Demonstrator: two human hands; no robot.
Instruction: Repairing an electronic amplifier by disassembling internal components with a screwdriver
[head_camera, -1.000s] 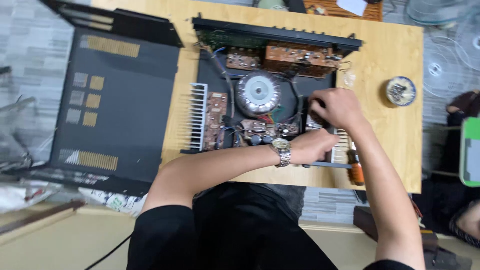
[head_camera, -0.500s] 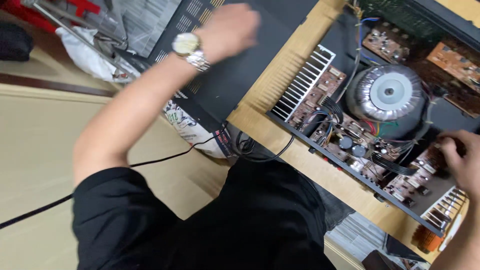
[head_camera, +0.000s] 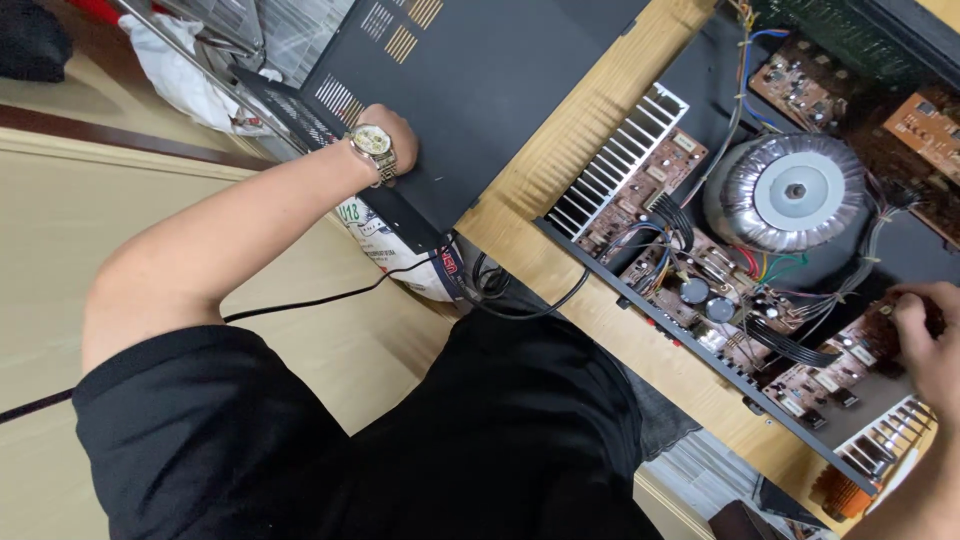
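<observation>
My left hand (head_camera: 392, 138), with a metal wristwatch (head_camera: 371, 146) on the wrist, lies on a black metal cover (head_camera: 480, 90) at the upper left, fingers curled at its bent side edge. My right hand (head_camera: 928, 345) is at the far right, partly cut off by the frame. Its fingers are bent onto a brown circuit board (head_camera: 840, 365) inside an open amplifier chassis (head_camera: 690, 340); what they pinch is hidden. A silver ring-shaped transformer (head_camera: 795, 190) sits in the chassis middle, with bundles of coloured wires around it.
The chassis lies on a light wooden table (head_camera: 560, 190). A white finned heat sink (head_camera: 620, 165) lines its left side. An orange tool handle (head_camera: 845, 492) lies by the lower right corner. A black cable (head_camera: 500, 305) and a white bag (head_camera: 400, 255) hang below the cover.
My left hand has come down from above onto the black cover. My right hand stays on the circuit board. The view has swung left and closer.
</observation>
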